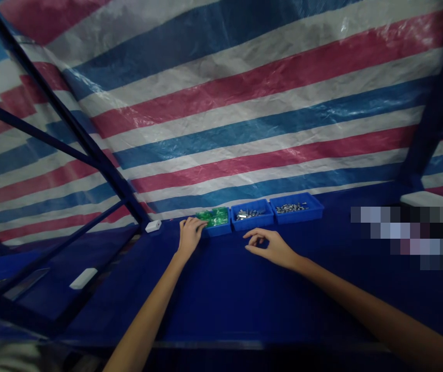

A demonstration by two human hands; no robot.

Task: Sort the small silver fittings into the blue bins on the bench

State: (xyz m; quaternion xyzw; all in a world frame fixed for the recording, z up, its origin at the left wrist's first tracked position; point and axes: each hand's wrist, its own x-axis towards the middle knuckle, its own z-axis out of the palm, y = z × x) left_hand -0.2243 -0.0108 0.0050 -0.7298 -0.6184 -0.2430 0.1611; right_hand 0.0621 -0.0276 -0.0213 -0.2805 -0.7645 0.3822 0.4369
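Three blue bins stand in a row at the back of the blue table. Green parts (218,217) fill the left bin (221,230). Small silvery metal pieces (247,214) lie in the middle bin (253,223), and more small metal parts (291,207) are in the right bin (301,215). My left hand (192,233) is at the left edge of the green parts, its fingers bent over them; whether it grips one is hidden. In front of the middle bin, my right hand (270,246) hovers with thumb and fingers curled but apart, nothing visible between them.
A small white box (153,226) sits left of the bins, and a white object (83,278) lies farther left, beyond dark frame bars (107,173). A pale object (434,200) and a pixelated patch are at the right. Striped sheeting (260,113) hangs behind.
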